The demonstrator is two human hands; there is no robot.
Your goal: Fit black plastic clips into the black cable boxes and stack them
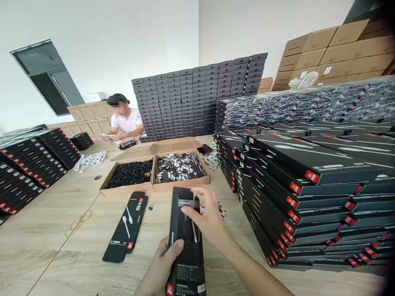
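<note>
A long black cable box [187, 257] stands tilted in front of me, its printed back with text and a red corner label facing up. My left hand [163, 263] is closed around its lower left side, thumb on the front. At the upper right edge my right hand [210, 216] grips the box, thumb pressed near a shiny, see-through strip and fingers at the top edge. What lies under those fingers is hidden. Left of my hands, a flattened black cable box [125, 228] with white cables pictured on it lies on the table. Beside it is a small black part [150, 208].
Two joined cartons hold small black pieces [129, 173] and black-and-white tabs [180, 166]. Tall stacks of black boxes [296, 197] rise at right, more boxes [33, 156] at left. Rubber bands [78, 223] and white cables [90, 160] lie leftward. A co-worker [126, 121] sits opposite.
</note>
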